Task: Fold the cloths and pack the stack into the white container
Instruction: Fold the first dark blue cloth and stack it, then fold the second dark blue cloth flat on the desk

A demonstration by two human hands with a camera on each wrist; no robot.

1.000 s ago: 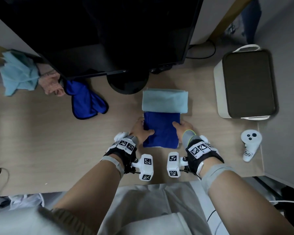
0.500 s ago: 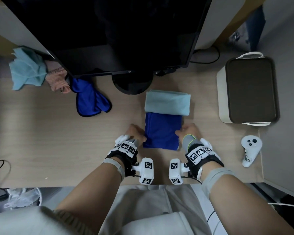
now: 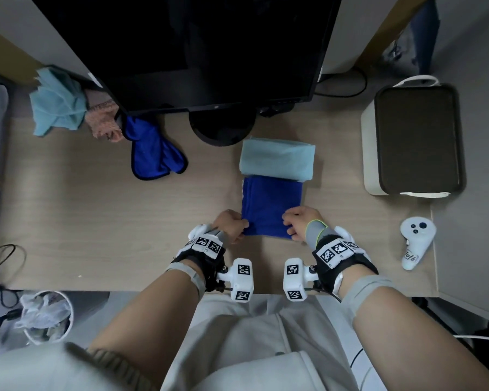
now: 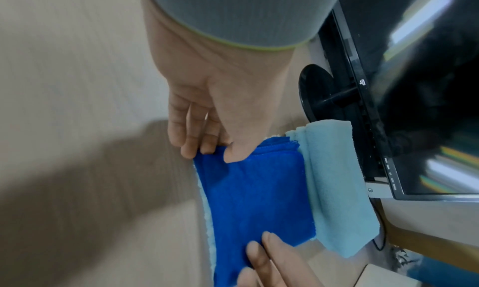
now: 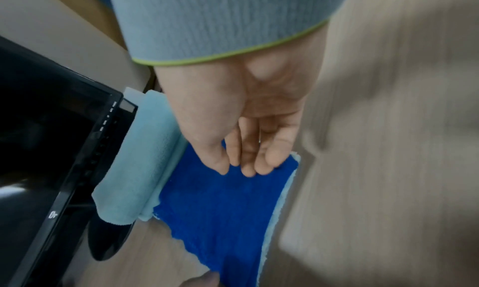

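Observation:
A folded dark blue cloth (image 3: 271, 206) lies flat on the desk, with a pale edge showing under it. A folded light blue cloth (image 3: 277, 159) touches its far side. My left hand (image 3: 232, 225) pinches the blue cloth's (image 4: 254, 189) near left corner, thumb on top. At the near right corner my right hand (image 3: 299, 224) curls its fingers (image 5: 249, 166) onto the blue cloth (image 5: 225, 205). The white container (image 3: 369, 153), dark inside, stands at the right of the desk, away from both hands.
A black monitor (image 3: 198, 52) on a round stand (image 3: 223, 128) rises just behind the light blue cloth. Unfolded teal (image 3: 57, 105), pink (image 3: 105, 119) and blue (image 3: 153, 153) cloths lie at the back left. A white controller (image 3: 415, 241) lies near the desk's right edge.
Both hands slid from the blue cloth's sides down to its near corners and now curl on them. The cloths have stayed in place.

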